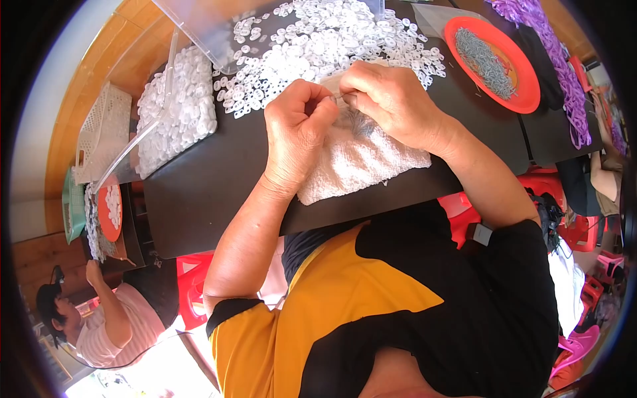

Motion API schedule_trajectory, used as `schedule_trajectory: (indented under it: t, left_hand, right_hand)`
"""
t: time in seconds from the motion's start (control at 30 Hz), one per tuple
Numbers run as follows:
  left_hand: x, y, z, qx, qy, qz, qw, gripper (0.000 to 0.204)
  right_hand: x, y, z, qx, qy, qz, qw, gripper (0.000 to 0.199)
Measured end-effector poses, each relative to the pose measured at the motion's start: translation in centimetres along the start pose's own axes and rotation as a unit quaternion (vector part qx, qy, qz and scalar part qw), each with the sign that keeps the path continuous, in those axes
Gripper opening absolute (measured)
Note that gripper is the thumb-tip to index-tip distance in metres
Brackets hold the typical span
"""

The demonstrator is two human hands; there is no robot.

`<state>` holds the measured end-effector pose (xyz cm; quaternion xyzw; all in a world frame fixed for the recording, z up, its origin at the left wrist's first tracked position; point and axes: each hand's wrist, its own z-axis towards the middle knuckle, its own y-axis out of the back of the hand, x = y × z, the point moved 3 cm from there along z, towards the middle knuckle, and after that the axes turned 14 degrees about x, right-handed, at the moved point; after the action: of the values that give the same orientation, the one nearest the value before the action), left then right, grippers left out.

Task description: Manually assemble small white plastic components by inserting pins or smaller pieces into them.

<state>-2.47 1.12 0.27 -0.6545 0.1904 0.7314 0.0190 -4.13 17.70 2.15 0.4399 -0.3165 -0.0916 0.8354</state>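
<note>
Above a folded white towel [371,166], my left hand [296,132] and my right hand [395,106] meet fingertip to fingertip. Both are closed in a pinch, and what sits between the fingers is too small to make out. Thin grey metal pins [360,125] lie on the towel just under my right hand. Beyond my hands spreads a heap of small white plastic pieces [312,50] with holes in them. To the right stands a red plate [531,89] that bears a pile of similar grey metal pins [483,60].
A clear plastic bin [199,30] tilts over the heap's left side. Bagged white pieces [178,109] sit left on the dark table [199,205]. Purple strips [576,99] hang at the far right. Another person [119,325] works at lower left, near red stools [192,285].
</note>
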Motion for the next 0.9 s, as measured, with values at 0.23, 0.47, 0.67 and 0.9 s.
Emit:
schedule_trajectory:
  t: [0.23,0.47,0.67,0.9]
  left_hand:
    - [0.1,-0.1,0.1,-0.013,-0.087,0.092,0.992,0.006]
    - [-0.5,0.0,0.2,0.029,0.005,-0.017,0.999,0.008]
    - [-0.5,0.0,0.0,0.049,0.085,-0.137,0.986,0.010]
    - [0.1,0.4,0.5,0.016,0.034,-0.178,0.983,0.008]
  right_hand:
    - [-0.2,0.0,0.0,0.016,-0.007,-0.057,0.998,0.009]
    - [0.0,-0.4,-0.3,0.049,0.014,0.001,0.999,0.011]
    - [0.1,0.1,-0.3,0.070,0.017,0.164,0.984,0.007]
    - [-1.3,0.9,-0.3,0.019,-0.047,-0.023,0.998,0.003]
